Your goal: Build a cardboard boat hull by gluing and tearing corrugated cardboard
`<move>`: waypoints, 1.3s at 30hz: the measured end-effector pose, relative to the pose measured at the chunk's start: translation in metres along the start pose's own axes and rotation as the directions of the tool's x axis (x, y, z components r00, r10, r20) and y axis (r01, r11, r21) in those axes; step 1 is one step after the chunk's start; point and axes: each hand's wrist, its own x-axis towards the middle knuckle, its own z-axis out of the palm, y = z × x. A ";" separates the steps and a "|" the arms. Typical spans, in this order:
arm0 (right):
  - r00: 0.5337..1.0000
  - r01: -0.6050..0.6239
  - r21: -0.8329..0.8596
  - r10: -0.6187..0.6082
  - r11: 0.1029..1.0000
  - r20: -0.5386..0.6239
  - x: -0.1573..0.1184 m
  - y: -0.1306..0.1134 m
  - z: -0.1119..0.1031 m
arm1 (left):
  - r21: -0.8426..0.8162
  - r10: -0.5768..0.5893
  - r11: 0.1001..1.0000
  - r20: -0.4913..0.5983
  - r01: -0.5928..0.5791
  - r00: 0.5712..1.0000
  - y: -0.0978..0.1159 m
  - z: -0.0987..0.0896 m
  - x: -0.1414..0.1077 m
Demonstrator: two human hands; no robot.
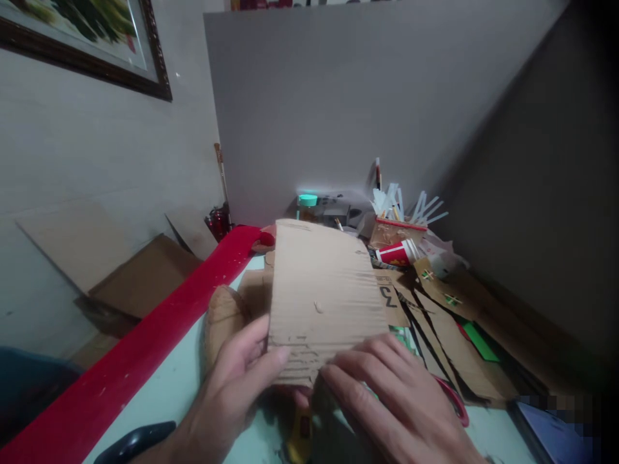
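A piece of corrugated cardboard (324,277) with a curved top edge stands tilted up in front of me. Creases run across its lower part. My left hand (242,367) grips its lower left edge, thumb on the near face and fingers behind. At the lower right edge, my right hand (382,386) has its fingers bent over the cardboard; its thumb is hidden. Beneath the hands lies a yellow tool (300,432), partly covered, its kind unclear. Left of the sheet is a curved brown cardboard piece (225,319).
Cardboard strips (454,341) lie to the right, near a red scissor handle (454,399) and a dark flat device (551,425). Behind are red paper cups (396,252) and a box of white strips (399,231). A red band (159,328) runs along the table's left edge.
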 end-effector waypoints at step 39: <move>0.975 -0.182 0.165 0.199 0.969 -0.096 -0.011 -0.005 0.014 | 0.070 -0.078 0.995 0.037 0.075 0.996 -0.004 0.002 -0.003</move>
